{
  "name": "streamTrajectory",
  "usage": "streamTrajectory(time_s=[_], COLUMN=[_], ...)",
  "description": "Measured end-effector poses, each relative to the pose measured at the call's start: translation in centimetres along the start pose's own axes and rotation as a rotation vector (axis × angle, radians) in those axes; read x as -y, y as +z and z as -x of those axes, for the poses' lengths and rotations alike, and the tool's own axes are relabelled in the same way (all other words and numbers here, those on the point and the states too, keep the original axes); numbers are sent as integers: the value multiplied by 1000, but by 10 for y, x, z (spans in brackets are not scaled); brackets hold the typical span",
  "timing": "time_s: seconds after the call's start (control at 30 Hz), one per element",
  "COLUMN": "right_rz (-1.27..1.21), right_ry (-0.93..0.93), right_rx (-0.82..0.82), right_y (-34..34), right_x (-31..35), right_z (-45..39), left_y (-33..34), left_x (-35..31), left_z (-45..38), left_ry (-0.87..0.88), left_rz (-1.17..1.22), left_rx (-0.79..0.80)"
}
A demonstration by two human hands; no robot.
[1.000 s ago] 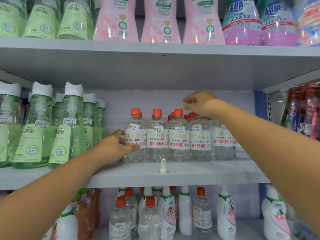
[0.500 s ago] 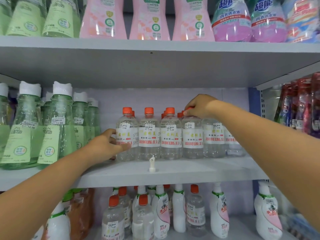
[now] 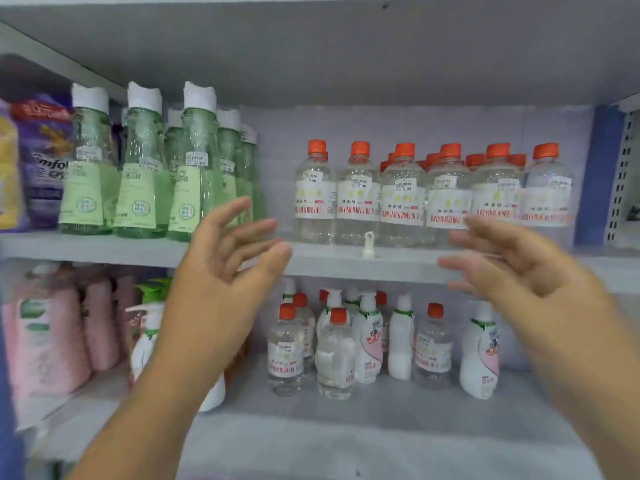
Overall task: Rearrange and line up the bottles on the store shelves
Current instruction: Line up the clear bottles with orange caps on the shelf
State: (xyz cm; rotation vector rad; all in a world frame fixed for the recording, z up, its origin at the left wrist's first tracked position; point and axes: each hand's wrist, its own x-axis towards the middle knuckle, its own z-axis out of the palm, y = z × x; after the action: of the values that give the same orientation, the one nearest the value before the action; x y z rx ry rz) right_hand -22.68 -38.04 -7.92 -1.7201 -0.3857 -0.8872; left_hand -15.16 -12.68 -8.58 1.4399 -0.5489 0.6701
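A row of clear bottles with orange caps (image 3: 401, 199) stands along the front of the middle shelf (image 3: 329, 259), with more of them behind. My left hand (image 3: 225, 265) hovers open in front of the shelf edge, left of that row, touching nothing. My right hand (image 3: 519, 268) hovers open below the right end of the row, fingers spread, also empty. On the lower shelf (image 3: 346, 427) stand a few more clear orange-capped bottles (image 3: 287, 355) mixed with white pump bottles (image 3: 479, 355).
Tall green bottles with white caps (image 3: 142, 178) fill the left of the middle shelf. Purple softener bags (image 3: 45, 157) sit at the far left. Pink refill packs (image 3: 45, 341) lean at lower left. A small white plastic clip (image 3: 368, 241) sits on the shelf edge. A blue upright (image 3: 595, 174) bounds the right.
Both hands have let go of the orange-capped bottles and pulled back toward me, fingers spread. The view has tilted down, so the lower shelf now shows.
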Motion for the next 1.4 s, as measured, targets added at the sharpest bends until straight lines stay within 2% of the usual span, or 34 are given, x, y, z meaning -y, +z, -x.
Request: streamTrajectory(time_s=[0.03,0.1,0.17,0.23,0.33,0.47,0.57,0.67,0.83,1.0,1.13,1.3,1.4], right_rz=[-66,-67,53,182,282,396,435,404,368,247,214,200,171], right_ry=[44,229,449,574,613,611,653,644,585,603,595,509,407], right_rx=[41,115,200,179,151,123,87,34,-38,124,131,85,67], right_y=[10,37,63,83,123,166,174,169,134,102,69,0,-47], right_x=[-14,-54,-104,-156,-215,-266,-293,-287,-250,-217,-201,-149,-100], right_z=[25,51,46,31,13,13,21,31,54,49,60,82,89], left_y=[-4,-3,7,12,14,12,5,-4,-2,19,30,41,63], left_x=[17,64,108,151,205,251,273,281,243,216,193,128,69], left_z=[23,54,65,63,44,27,22,26,46,48,66,105,120], left_ry=[-1,-127,-246,-312,-414,-548,-541,-554,-512,-470,-427,-335,-231], left_rz=[76,106,-30,-223,-412,-452,-432,-368,-337,-392,-386,-332,-272], left_rx=[-54,-102,-38,54,33,130,199,227,295,267,314,380,349])
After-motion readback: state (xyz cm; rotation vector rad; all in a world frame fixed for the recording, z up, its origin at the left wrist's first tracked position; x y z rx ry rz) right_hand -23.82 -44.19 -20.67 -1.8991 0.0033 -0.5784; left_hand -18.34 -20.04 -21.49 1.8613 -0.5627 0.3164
